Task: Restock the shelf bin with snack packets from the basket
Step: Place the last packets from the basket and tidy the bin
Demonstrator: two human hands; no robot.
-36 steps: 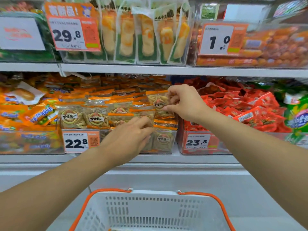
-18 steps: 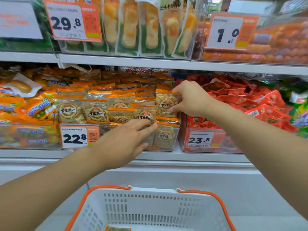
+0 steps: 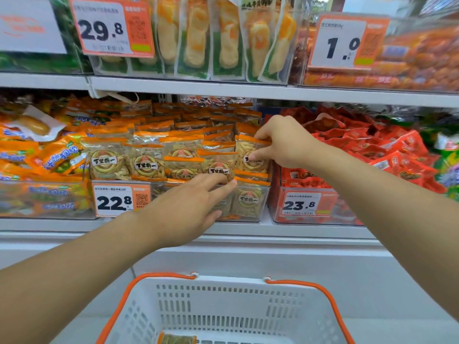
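Note:
A clear shelf bin (image 3: 250, 214) with a 22.8 price tag holds several orange-topped snack packets with round labels. My right hand (image 3: 280, 142) pinches one such snack packet (image 3: 248, 157) standing upright at the bin's right end. My left hand (image 3: 191, 207) reaches in with straight fingers, their tips touching the packets at the bin's front rim. The white basket (image 3: 223, 309) with orange handles sits below the shelf; one packet (image 3: 177, 339) shows at its bottom.
A bin of red packets (image 3: 367, 142) tagged 23.8 stands right of the target bin, an orange-packet bin (image 3: 44, 157) on its left. The upper shelf (image 3: 248, 89) carries green-and-yellow packs and a 1.0 bin. A white ledge runs below.
My right hand has lowered its packet into the bin's right end. My left hand has stretched further toward the bin front. The view has dipped slightly, showing a packet in the basket.

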